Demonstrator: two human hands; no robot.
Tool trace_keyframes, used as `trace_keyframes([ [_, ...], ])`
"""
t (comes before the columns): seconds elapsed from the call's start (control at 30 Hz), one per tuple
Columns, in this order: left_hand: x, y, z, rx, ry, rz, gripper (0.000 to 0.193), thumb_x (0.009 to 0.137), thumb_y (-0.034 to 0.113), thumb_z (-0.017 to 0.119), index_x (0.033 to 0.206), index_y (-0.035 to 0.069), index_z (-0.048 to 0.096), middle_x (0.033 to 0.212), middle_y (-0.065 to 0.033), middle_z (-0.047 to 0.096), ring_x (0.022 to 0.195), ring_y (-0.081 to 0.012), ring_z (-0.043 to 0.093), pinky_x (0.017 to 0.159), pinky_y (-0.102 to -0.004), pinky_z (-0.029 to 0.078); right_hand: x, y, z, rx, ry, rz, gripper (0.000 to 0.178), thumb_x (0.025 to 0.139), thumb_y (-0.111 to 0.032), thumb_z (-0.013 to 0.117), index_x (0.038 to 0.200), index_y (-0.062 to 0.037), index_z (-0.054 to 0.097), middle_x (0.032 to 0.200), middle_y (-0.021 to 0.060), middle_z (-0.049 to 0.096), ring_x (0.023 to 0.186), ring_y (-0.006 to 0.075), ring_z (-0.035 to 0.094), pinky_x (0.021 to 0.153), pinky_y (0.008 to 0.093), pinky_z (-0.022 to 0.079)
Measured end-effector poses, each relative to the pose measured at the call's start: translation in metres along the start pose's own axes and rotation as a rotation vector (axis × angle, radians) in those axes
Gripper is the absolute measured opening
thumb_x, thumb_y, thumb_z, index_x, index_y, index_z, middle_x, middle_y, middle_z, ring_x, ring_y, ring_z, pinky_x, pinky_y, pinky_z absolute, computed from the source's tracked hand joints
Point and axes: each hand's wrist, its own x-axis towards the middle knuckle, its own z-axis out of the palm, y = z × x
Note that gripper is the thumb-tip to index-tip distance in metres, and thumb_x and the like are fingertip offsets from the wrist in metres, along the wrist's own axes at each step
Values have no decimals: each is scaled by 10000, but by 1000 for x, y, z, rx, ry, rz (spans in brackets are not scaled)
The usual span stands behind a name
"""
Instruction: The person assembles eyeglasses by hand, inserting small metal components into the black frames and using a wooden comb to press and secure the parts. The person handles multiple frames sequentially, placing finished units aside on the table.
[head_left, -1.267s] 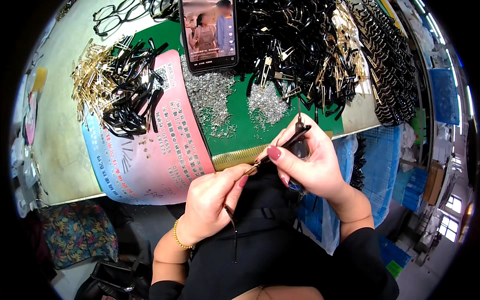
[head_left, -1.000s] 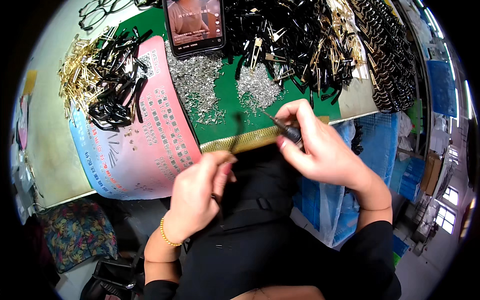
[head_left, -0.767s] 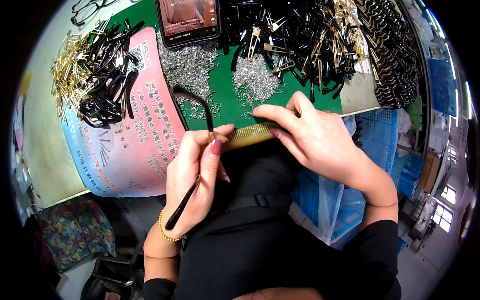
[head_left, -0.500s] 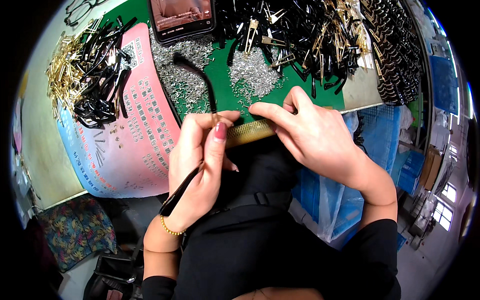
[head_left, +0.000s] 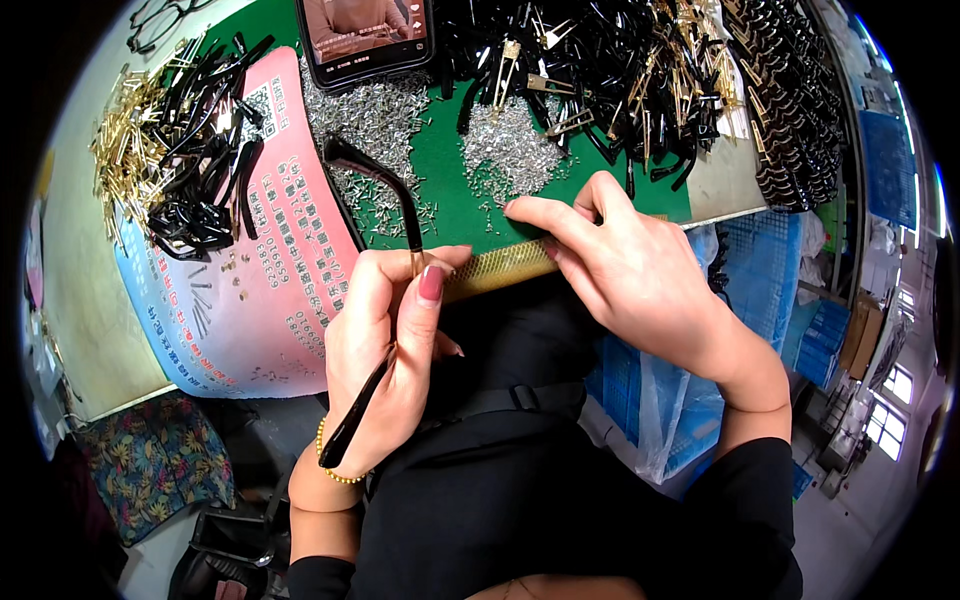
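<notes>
My left hand (head_left: 385,350) is closed on two glasses temples. One temple (head_left: 385,172) points up past the fingers, its dark curved tip over the silver pieces. The other (head_left: 360,405) slants down across the palm to the wrist. My right hand (head_left: 630,260) has its index finger stretched to the green mat at the lower edge of a small pile of tiny silver pieces, like screws (head_left: 510,150). Its thumb is lower, apart from that fingertip, and I see nothing between them. A yellow mesh-patterned strip (head_left: 500,268) along the table edge lies between my hands.
A phone (head_left: 368,45) with a lit screen stands at the back. Black and gold temples are heaped at left (head_left: 195,190) and at back right (head_left: 620,80). A pink and blue printed sheet (head_left: 270,300) covers the left table edge. Blue crates (head_left: 750,270) stand at right.
My left hand has shifted slightly left and down, and the upper temple has swung left with it. My right index finger has moved very slightly right, still by the silver pile.
</notes>
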Motion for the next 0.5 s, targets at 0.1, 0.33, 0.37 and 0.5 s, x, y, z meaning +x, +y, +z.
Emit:
trace_keyframes([
  [0.1,3,1,0,27,18,11,173,1099,170,459,1105,3,506,1244,-163,679,572,-25,516,527,-188,505,1,-2,0,4,-16,33,385,931,-107,636,1306,-188,596,906,135,520,645,319,636,538,418,532],
  [0.33,30,5,6,95,-64,48,190,1098,173,453,1106,-4,523,1355,-207,609,664,-53,578,556,-221,541,2,-4,-1,-21,-31,75,461,947,-134,627,1394,-224,561,914,137,531,641,312,647,537,413,533],
  [0.37,32,6,5,109,-87,26,196,1101,182,445,1097,2,521,1404,-217,589,671,-34,563,552,-209,536,3,-6,-2,-38,-48,89,500,939,-131,631,1421,-232,547,914,135,533,645,304,648,534,408,535],
  [0.5,19,3,3,101,-149,-5,182,1092,163,456,1097,-3,529,1324,-213,617,684,-86,594,548,-239,537,1,-7,6,-163,-33,-22,639,897,-115,652,1501,-246,491,917,125,540,666,271,654,521,380,538],
])
